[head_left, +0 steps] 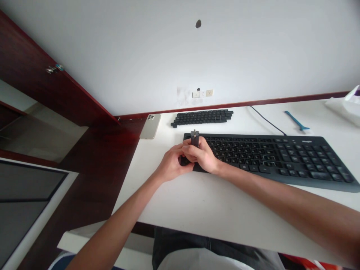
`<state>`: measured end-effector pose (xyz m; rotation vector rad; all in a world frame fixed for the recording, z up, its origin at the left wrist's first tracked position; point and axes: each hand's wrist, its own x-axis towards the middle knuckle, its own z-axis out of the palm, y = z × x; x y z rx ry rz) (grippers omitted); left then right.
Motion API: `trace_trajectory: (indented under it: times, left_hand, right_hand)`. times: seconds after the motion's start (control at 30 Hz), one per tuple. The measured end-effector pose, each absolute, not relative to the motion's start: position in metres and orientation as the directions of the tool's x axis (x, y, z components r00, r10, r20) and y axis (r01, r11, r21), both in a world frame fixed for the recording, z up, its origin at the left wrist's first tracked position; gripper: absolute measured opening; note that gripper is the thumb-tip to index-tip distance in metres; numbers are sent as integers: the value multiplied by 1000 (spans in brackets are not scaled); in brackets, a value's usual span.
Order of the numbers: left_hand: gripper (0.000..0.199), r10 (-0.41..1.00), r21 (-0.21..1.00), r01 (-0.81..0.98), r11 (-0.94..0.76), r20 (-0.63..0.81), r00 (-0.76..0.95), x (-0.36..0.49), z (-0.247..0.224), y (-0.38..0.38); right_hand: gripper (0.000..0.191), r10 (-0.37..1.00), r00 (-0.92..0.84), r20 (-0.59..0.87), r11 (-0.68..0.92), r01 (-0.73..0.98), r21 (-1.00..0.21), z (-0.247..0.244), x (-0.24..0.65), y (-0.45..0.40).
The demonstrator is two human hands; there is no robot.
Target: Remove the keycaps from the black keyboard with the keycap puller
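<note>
White desk point(185, 204) | right hand point(206, 155): grip closed around dark upright object point(194, 138), over keyboard point(247, 150) | left hand point(171, 164): grip unclear

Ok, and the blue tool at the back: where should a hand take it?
I'd pinch the blue tool mid-handle, across its width, coming down from above. The handle is slim and straight, lying along the table, while the near end flares out. The cable lies apart to its left, so there should be finger room.
</note>
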<state>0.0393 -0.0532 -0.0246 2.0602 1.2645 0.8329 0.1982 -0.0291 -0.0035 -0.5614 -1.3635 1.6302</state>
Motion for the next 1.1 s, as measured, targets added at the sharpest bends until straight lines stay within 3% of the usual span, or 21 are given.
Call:
trace_trajectory:
  times: [0.3,0.47,0.6,0.73,0.9,1.0,1.1]
  left_hand:
    - [21,916,777,523,-351,167,366,36,-26,-54]
    - [14,914,697,607,-382,191,357,40,-22,-55]
    - [17,893,649,628,-431,206,400,41,-20,-55]
    - [17,884,631,631,-451,223,410,40,-20,-55]
    - [17,892,693,583,-424,208,401,40,-18,-56]
    - [19,890,718,551,-425,222,397,39,-18,-57]
    - [14,882,721,529,-447,256,396,36,-22,-58]
  right_hand:
    - [18,725,-668,167,1,-242,-970,8,212,-19]
    - [13,774,-596,213,244,-29,-969,12,217,-25]
    - [17,814,-518,262,385,144,-911,7,225,-27]
    - [13,773,-510,378,563,276,-779,3,234,-28]
    - [13,743,-634,214,560,415,-717,-5,236,-29]
    - [18,762,-615,204,582,513,-631,-10,234,-31]
    - [24,731,-655,189,606,496,-622,-12,235,-34]
